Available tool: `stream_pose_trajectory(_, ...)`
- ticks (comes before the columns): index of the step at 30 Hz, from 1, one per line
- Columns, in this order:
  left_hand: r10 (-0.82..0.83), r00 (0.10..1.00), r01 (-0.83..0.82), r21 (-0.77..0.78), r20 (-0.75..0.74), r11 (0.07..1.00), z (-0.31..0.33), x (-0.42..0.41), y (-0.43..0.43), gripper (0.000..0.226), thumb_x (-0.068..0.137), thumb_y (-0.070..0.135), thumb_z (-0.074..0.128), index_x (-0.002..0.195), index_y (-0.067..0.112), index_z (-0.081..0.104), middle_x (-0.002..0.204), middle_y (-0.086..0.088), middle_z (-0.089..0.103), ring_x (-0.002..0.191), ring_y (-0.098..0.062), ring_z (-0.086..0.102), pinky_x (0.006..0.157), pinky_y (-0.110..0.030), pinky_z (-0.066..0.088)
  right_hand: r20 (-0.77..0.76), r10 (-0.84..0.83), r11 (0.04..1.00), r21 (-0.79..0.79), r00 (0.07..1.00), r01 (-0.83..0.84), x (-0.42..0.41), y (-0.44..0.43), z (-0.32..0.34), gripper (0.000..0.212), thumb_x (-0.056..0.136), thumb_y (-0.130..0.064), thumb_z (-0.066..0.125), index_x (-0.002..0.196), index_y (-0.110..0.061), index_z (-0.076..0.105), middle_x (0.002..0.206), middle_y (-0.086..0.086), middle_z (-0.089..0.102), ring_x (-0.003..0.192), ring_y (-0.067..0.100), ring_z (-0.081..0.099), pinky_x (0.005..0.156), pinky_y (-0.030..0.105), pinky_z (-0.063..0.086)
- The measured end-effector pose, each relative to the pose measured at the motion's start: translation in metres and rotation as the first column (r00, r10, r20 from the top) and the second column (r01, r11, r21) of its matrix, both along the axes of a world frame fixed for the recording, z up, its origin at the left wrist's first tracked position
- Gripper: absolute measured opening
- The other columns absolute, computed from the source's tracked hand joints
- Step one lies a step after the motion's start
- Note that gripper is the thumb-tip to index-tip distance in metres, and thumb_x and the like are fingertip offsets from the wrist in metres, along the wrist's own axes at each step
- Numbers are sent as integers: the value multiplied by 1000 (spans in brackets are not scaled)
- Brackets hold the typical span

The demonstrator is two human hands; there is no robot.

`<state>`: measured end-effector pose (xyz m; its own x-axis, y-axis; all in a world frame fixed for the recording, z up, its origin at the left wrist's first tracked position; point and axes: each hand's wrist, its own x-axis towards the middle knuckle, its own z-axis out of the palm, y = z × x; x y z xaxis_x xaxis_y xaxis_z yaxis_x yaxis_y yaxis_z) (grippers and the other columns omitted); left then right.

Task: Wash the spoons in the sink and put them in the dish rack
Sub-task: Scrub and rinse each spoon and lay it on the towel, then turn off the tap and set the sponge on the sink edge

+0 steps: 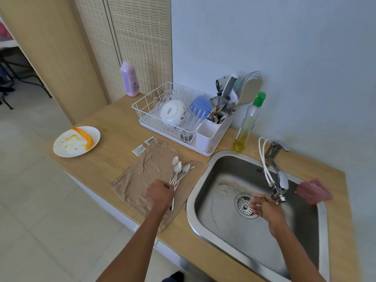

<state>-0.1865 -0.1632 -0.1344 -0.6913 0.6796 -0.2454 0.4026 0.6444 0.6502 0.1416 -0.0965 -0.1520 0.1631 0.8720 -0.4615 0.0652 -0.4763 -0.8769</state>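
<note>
The counter point(114, 137) carries the sink point(191, 216) and, behind it to the left, the dish rack point(146, 106). A brown cloth point(140, 176) lies beside the sink. The left hand point(160, 195) grips the spoons point(179, 168) by their handles, above the cloth. The right hand point(264, 206) is over the sink drain, fingers loosely extended, holding nothing.

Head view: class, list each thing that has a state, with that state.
spoons: bunched over the cloth
left hand: gripping the spoon handles
right hand: open, over the sink drain
dish rack: holding bowls and utensils
plate: dirty, orange peel on it
soap bottle: upright, partly full
</note>
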Motion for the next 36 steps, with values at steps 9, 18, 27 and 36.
stream_pose_trajectory(9,-126,979,118,-53,-159,992,-6,-9,12,10,81,36,69,86,27,72,90,1,73,88,-21,68,71,-29,55,14,-30,1000,8,999,29,5,2,-3,19,98,-2,48,100,-5,67,82,14,70,54,13,68,51,20,54)
stream_pose_trajectory(18,-476,856,495,51,-203,868,-6,56,37,17,89,33,61,97,24,72,95,1,75,93,-20,69,80,-30,53,7,-18,997,72,1000,17,19,0,1,4,88,4,66,89,5,69,75,22,72,55,18,70,52,20,58)
stream_pose_trajectory(27,-812,584,810,63,-7,583,-14,168,60,16,91,30,61,101,23,72,91,1,74,84,-17,68,77,-26,52,247,162,983,48,955,-179,68,10,7,12,87,12,62,83,4,71,63,12,67,53,20,56,43,15,43)
stream_pose_trajectory(36,-848,520,828,180,104,530,-11,242,76,16,87,21,61,84,13,75,80,-1,74,69,-11,66,67,-19,48,512,235,941,92,826,-325,112,43,30,19,95,-8,61,83,-17,73,72,1,74,56,11,69,55,18,52)
